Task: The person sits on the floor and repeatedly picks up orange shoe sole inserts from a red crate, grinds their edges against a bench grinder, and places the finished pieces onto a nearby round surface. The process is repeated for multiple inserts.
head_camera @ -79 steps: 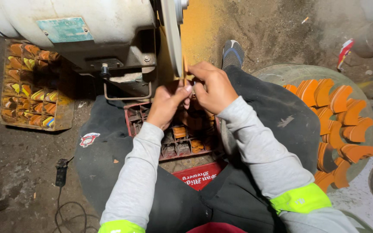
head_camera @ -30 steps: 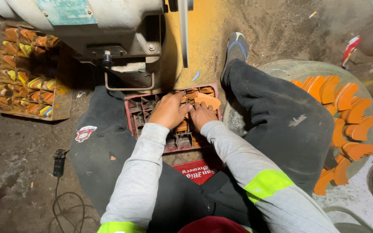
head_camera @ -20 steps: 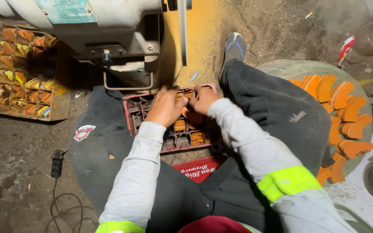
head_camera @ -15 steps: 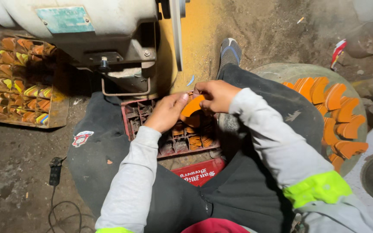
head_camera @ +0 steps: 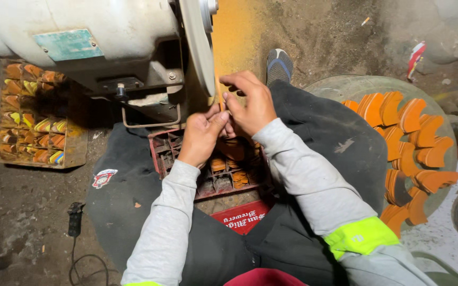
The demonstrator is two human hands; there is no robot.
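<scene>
My left hand [head_camera: 201, 132] and my right hand [head_camera: 248, 100] are raised together at the rim of a pale grinding wheel [head_camera: 199, 45] on a grey motor [head_camera: 80, 39]. Both pinch a small orange piece [head_camera: 221, 103] against the wheel's edge; most of the piece is hidden by my fingers. Below my hands, between my legs, sits a red crate [head_camera: 208, 169] with compartments holding several orange pieces.
A wooden tray [head_camera: 35, 119] of orange and yellow pieces lies at the left. A round basin [head_camera: 404, 137] with several curved orange pieces stands at the right. My sandalled foot [head_camera: 280, 63] rests ahead. A black cable plug [head_camera: 74, 220] lies on the dirt floor.
My hands went down into the red crate, took an orange piece, and rose back to the wheel's edge.
</scene>
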